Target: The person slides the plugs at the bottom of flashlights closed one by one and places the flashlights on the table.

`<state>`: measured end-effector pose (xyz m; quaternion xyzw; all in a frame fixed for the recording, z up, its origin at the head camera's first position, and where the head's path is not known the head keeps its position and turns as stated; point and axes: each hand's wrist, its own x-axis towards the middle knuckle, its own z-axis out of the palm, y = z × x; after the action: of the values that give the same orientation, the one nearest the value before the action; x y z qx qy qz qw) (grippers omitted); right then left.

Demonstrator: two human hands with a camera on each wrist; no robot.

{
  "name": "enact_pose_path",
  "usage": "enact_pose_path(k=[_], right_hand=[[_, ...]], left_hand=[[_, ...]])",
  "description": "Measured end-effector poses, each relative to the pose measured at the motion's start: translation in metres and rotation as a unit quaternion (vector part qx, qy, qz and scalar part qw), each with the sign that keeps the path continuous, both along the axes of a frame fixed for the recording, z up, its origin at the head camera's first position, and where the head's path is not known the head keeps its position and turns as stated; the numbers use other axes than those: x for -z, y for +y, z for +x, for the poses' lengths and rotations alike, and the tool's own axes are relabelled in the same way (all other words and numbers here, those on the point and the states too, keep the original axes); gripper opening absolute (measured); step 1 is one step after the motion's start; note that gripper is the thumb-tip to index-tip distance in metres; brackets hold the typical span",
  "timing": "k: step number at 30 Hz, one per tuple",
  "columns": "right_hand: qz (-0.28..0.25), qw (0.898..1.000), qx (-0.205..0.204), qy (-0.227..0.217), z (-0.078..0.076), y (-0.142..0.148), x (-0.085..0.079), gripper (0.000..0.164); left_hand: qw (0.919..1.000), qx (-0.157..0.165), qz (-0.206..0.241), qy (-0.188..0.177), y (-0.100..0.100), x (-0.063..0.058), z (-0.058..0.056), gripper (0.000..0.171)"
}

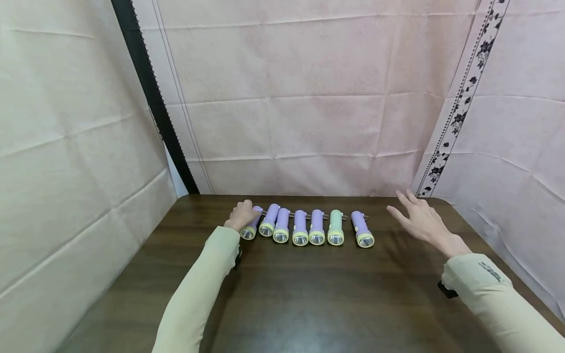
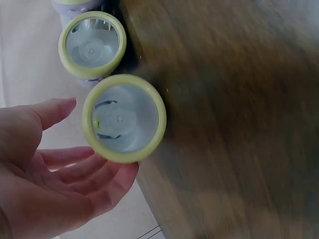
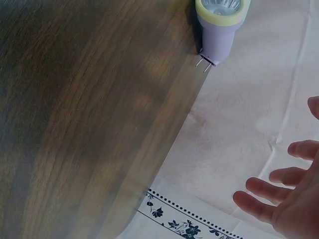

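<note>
The left side of the leftmost purple flashlight is met by the bent fingers of the left hand; the thumb is seen apart from the yellow rim, and whether the hidden barrel is grasped cannot be told. For steady handling, the barrel is best taken behind the rim, between thumb and fingers, with the lens left untouched; light pressure is advised, since a round body may roll. Care is needed on these fingers' right, where the next purple flashlight is set just beside and could be knocked. Farther right of them, three more purple flashlights and a green flashlight are ranged. By the released, spread fingers of the right hand nothing is held; a last purple flashlight is placed to their left, well apart. All the flashlights are carried by the worktop, beyond which cloth is hung.
</note>
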<state>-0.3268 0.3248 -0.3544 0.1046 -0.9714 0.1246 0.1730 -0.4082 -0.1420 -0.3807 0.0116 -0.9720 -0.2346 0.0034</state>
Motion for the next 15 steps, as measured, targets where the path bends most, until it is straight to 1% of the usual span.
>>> enact_pose_path(k=[4,9,15], right_hand=[[-0.009,1.000,0.002,0.006,0.000,-0.002,0.002,0.069],[-0.014,1.000,0.005,0.004,-0.001,-0.002,0.002,0.068],[-0.013,1.000,0.007,-0.001,-0.004,-0.004,0.003,0.068]], left_hand=[[0.9997,-0.011,-0.007,-0.020,0.002,0.003,-0.002,0.033],[0.9990,-0.016,-0.020,-0.038,0.003,0.007,-0.004,0.042],[0.9993,-0.020,-0.019,-0.027,0.004,0.012,-0.009,0.037]])
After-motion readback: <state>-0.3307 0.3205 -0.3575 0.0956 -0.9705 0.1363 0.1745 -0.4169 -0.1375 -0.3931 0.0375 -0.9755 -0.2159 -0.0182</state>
